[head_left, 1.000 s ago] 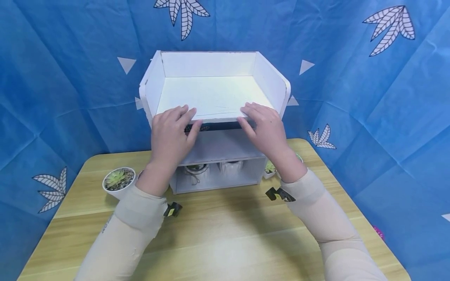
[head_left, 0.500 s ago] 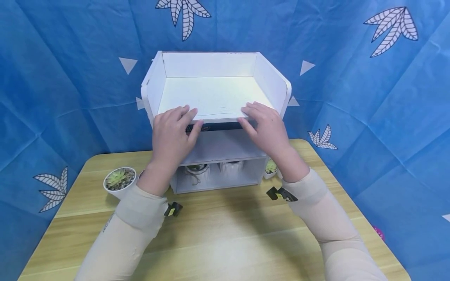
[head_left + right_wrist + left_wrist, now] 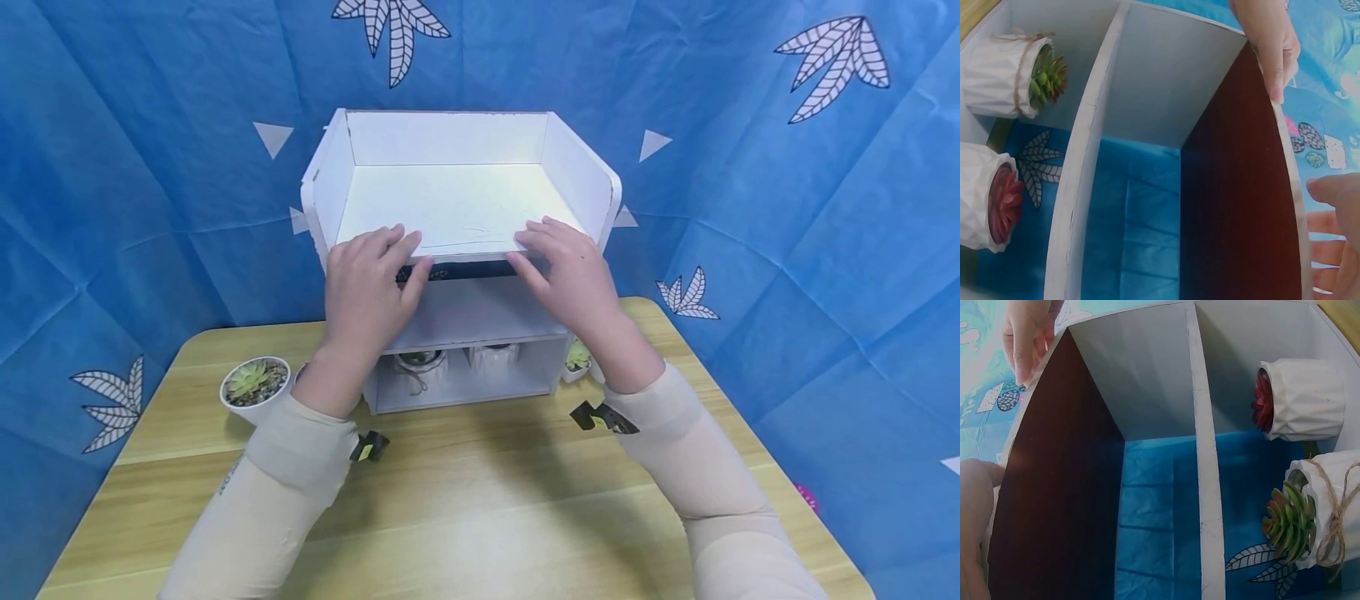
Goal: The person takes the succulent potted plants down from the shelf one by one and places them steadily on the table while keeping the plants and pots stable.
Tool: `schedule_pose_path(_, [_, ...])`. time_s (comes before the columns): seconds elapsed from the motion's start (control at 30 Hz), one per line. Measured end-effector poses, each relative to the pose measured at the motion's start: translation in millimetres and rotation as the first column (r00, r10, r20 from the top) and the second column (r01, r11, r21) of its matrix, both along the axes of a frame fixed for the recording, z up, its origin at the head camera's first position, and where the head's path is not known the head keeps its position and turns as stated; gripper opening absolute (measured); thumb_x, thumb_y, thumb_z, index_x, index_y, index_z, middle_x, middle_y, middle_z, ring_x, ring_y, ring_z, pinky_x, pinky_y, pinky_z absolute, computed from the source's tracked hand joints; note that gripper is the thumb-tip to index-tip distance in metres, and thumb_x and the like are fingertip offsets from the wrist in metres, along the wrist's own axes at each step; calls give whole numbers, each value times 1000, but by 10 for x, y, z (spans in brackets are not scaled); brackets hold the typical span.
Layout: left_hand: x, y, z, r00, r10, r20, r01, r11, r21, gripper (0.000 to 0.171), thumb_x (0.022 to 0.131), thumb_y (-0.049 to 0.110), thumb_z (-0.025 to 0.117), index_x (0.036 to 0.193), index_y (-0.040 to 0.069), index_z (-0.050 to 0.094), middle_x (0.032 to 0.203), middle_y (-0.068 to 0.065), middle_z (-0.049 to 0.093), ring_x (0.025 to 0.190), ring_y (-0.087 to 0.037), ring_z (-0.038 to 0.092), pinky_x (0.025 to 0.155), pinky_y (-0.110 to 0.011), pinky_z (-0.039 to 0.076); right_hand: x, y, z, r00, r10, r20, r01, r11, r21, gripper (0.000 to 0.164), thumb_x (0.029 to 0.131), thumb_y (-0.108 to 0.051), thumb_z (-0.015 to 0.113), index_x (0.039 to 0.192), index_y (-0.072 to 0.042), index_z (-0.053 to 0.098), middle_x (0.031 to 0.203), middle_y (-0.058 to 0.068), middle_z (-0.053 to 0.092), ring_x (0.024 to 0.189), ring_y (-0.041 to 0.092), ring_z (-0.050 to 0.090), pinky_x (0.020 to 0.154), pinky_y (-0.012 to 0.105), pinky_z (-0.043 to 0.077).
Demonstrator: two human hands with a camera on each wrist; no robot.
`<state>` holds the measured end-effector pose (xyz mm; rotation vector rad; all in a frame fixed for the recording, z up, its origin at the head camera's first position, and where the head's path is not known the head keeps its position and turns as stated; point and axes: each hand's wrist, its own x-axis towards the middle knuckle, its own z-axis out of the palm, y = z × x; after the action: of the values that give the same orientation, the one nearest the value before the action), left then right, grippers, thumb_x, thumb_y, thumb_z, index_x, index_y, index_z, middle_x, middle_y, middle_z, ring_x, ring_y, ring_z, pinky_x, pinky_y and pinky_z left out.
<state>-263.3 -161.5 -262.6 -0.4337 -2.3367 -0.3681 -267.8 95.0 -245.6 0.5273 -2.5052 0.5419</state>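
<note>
A white two-tier wooden shelf (image 3: 450,196) stands at the back of the table, its top a tray with raised back and sides. Both hands hold the front edge of that top board. My left hand (image 3: 365,287) grips it left of centre, fingers over the board and thumb at the edge. Right of centre, my right hand (image 3: 572,271) holds it the same way. The lower compartment houses a white pot with a red succulent (image 3: 1263,400) and a twine-tied white pot with a green succulent (image 3: 1291,519). Beneath the top board, the brown underside (image 3: 1241,187) shows in the wrist views.
A white pot with a succulent (image 3: 255,390) stands left of the shelf, beside the left forearm. Another small potted succulent (image 3: 577,360) is at the right, partly behind the right wrist. Blue patterned cloth (image 3: 750,208) hangs behind the wooden table (image 3: 480,508).
Both hands keep their hold on the top board's front edge. The right wrist has shifted slightly to the right; the shelf stays in place.
</note>
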Motion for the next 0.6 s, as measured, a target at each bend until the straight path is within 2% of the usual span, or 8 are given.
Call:
schedule_pose_path(0.3, [9, 8, 7, 1000, 20, 20, -20, 1000, -4, 48, 100, 48, 55, 136, 17, 65, 139, -10, 61, 131, -30, 52, 107, -50, 37, 64, 27, 12, 1000, 0, -17, 0, 1000, -4, 41, 98, -41, 63, 127, -11, 70, 139, 7, 61, 137, 24, 48, 115, 45, 33])
schedule_pose_path(0.6, [21, 12, 11, 1000, 15, 12, -15, 1000, 1, 48, 100, 48, 55, 135, 16, 65, 138, -10, 61, 130, -30, 53, 105, -50, 38, 168, 73, 31, 998, 18, -55, -18, 1000, 0, 39, 98, -37, 65, 126, -10, 70, 137, 9, 63, 134, 26, 51, 113, 46, 36])
